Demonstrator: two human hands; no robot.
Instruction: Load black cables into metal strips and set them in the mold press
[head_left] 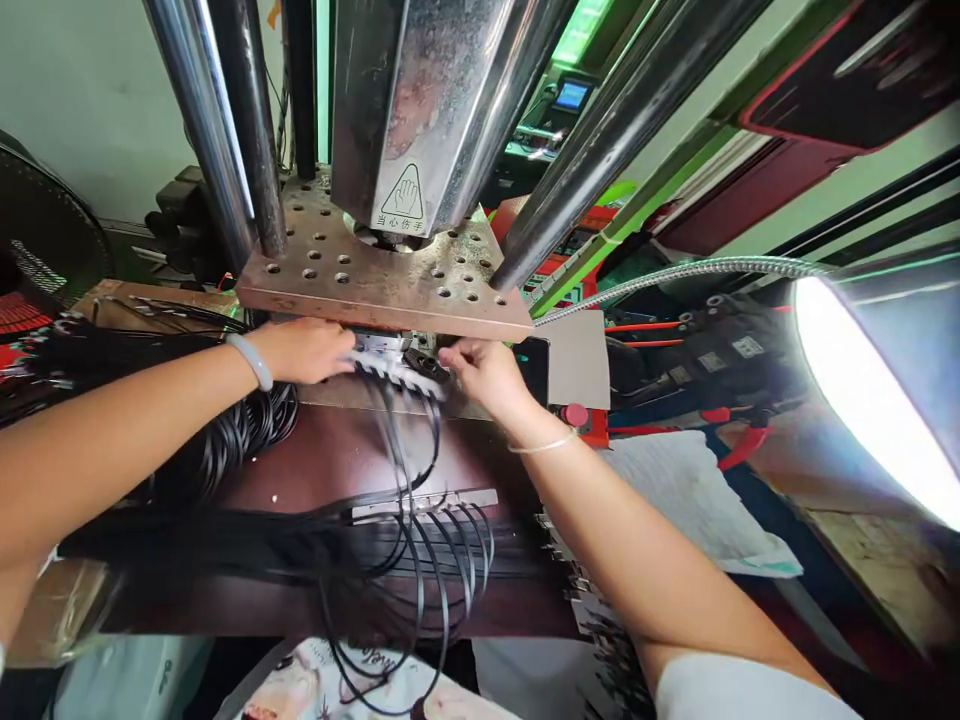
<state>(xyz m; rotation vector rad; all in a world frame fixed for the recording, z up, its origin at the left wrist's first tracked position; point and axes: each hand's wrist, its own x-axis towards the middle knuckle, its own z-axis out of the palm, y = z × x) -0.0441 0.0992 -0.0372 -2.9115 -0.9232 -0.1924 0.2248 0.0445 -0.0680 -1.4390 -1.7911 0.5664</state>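
Note:
My left hand [311,350] is closed on the left end of a pale slotted strip [397,376], blurred by motion, with several black cables hanging from it. The strip lies just in front of the metal tooling [382,345], under the thick drilled plate [375,290] of a press. Past the strip's right end, my right hand [487,375] has its fingers pinched together beside the tooling; whatever is in them is too small to make out. A second metal strip [427,505] holding more black cables rests on the dark red table [322,450] below.
Steel columns [202,110] and a press ram [427,110] with a hand-warning sign rise above my hands. Coiled black cables [247,430] lie at left. A bright lamp [870,390], a red button [575,415] and a white cloth [690,490] are at right.

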